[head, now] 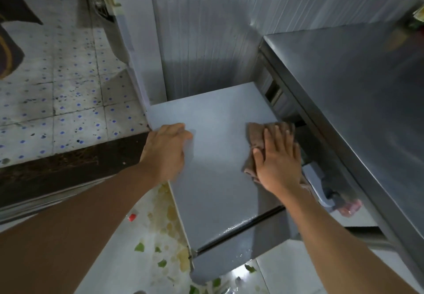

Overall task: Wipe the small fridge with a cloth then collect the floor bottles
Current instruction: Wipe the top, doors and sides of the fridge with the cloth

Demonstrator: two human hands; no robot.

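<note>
I am looking down at the grey top of a small fridge [220,156]. My right hand [278,158] lies flat on a brown cloth [257,137], fingers [270,135] straight and spread, pressing the cloth onto the fridge top near its right edge. The cloth shows beyond my fingertips and to the left of my thumb. My left hand [166,151] rests at the fridge's left edge, its fingers [181,130] bent over the top, holding nothing else. Just right of my right hand, a steel bench [358,101] stands higher than the fridge. Below my left forearm the pale floor [128,268] carries green and yellowish scraps and a small red cap [132,217]. No bottle is clear enough to pick out.
</note>
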